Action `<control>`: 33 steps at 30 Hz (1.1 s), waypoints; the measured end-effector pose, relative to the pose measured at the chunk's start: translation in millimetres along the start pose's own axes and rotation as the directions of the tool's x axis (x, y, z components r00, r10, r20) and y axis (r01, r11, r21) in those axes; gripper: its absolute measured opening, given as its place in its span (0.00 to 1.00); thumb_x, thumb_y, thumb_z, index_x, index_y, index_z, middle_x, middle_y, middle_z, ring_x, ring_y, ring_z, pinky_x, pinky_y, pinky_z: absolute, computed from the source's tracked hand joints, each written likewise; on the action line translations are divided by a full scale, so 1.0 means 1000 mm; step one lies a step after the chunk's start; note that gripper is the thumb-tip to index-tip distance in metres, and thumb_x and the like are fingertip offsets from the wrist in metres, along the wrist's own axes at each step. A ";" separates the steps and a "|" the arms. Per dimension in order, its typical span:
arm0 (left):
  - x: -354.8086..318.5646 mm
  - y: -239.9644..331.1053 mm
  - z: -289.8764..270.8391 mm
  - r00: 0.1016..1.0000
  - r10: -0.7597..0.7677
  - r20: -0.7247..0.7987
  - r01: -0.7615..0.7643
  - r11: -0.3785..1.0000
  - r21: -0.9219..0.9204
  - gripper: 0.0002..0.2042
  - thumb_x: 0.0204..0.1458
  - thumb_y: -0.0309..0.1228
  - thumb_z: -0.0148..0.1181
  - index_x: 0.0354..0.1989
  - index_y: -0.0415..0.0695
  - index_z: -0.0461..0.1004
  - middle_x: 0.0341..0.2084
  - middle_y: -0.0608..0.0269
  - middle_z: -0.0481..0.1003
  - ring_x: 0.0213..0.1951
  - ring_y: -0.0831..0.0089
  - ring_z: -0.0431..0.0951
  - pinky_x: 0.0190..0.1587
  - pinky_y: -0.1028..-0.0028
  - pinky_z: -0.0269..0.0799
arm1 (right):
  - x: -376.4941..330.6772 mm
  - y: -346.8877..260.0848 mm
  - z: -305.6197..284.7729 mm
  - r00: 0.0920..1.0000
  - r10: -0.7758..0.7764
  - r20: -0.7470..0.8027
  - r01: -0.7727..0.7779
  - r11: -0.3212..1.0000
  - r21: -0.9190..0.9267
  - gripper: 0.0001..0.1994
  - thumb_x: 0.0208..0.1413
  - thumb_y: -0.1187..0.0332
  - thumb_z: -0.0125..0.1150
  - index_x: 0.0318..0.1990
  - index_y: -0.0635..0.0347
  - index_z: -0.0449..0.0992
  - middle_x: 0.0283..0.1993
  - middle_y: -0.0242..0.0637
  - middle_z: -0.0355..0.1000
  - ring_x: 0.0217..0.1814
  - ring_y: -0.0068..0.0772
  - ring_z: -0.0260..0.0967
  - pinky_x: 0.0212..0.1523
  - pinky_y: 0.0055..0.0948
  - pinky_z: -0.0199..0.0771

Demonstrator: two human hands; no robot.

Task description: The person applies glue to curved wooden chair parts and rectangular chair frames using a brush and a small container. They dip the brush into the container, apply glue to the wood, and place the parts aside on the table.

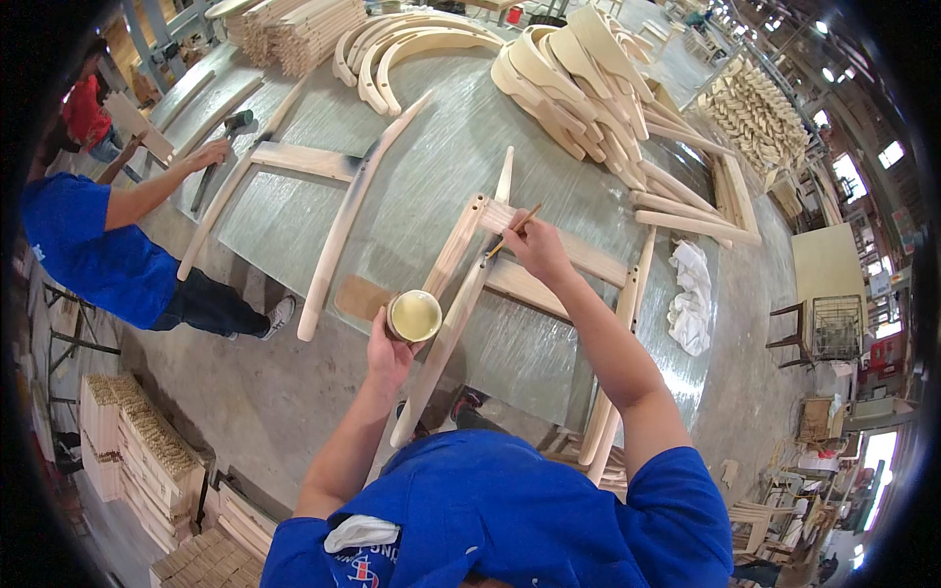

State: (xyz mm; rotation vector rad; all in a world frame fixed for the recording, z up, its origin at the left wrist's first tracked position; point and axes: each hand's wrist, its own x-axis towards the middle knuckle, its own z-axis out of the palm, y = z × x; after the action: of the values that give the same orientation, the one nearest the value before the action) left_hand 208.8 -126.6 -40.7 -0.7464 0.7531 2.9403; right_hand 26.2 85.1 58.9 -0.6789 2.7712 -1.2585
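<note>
My left hand [388,355] is closed around a cup [415,317] of pale yellow liquid that looks like glue, held upright beside a light wooden chair leg [443,343]. In my right hand [539,247] is a thin wooden brush [527,218], pinched between the fingers. Its tip is down at a joint near dark holes in the leg; whether it touches the wood I cannot tell. The leg belongs to a partly joined chair frame [559,299] lying on the table, with rails and another leg to the right.
A second wooden frame [306,160] lies to the left on the plastic-covered table [421,176]. Curved chair parts [578,73] are piled at the back. A white cloth [690,299] lies at the right. On the left, a co-worker in blue [108,240] holds a black-headed mallet [238,120].
</note>
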 end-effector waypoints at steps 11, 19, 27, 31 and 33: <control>-0.006 0.001 -0.012 0.996 -0.068 0.056 0.067 0.997 0.031 0.21 0.61 0.44 0.31 0.52 0.44 0.65 0.49 0.56 0.70 0.47 0.61 0.73 0.42 0.61 0.72 | -0.009 0.000 0.027 0.993 -0.115 -0.008 0.114 0.993 -0.032 0.09 0.49 0.68 0.57 0.28 0.66 0.70 0.25 0.50 0.70 0.30 0.53 0.69 0.31 0.40 0.68; -0.016 0.004 0.003 0.994 -0.105 0.029 0.102 0.991 0.083 0.20 0.61 0.44 0.32 0.51 0.46 0.66 0.47 0.60 0.71 0.47 0.66 0.72 0.41 0.63 0.69 | -0.029 -0.016 0.005 0.987 0.138 -0.086 -0.122 0.979 0.164 0.10 0.52 0.67 0.58 0.27 0.67 0.69 0.21 0.41 0.70 0.24 0.31 0.69 0.28 0.30 0.69; -0.005 -0.001 0.069 0.995 0.017 0.094 -0.042 0.962 0.271 0.16 0.61 0.42 0.38 0.52 0.49 0.63 0.46 0.66 0.70 0.46 0.74 0.72 0.44 0.69 0.70 | -0.100 -0.051 -0.012 0.963 0.200 -0.179 -0.086 0.862 0.500 0.08 0.56 0.69 0.56 0.29 0.65 0.68 0.24 0.34 0.70 0.26 0.20 0.69 0.29 0.20 0.72; -0.011 -0.019 0.107 0.979 0.042 0.202 -0.103 0.948 0.300 0.18 0.60 0.44 0.40 0.53 0.47 0.61 0.45 0.66 0.69 0.44 0.76 0.72 0.42 0.72 0.71 | -0.128 -0.041 -0.026 0.918 0.320 -0.236 -0.110 0.775 0.622 0.09 0.57 0.69 0.55 0.28 0.63 0.66 0.24 0.36 0.71 0.25 0.23 0.70 0.28 0.20 0.73; -0.009 -0.034 0.119 0.982 -0.011 0.191 -0.049 0.950 0.308 0.18 0.60 0.44 0.40 0.53 0.46 0.61 0.45 0.66 0.69 0.45 0.76 0.72 0.44 0.71 0.71 | -0.143 -0.029 -0.041 0.874 0.437 -0.211 -0.129 0.628 0.768 0.10 0.58 0.68 0.54 0.28 0.62 0.65 0.24 0.36 0.71 0.25 0.22 0.70 0.27 0.20 0.74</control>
State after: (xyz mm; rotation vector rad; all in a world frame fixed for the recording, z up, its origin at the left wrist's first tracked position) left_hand 167.7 -40.8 39.5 -0.4279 1.1710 2.7541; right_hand 157.9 154.3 85.3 0.1050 2.0815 -2.3748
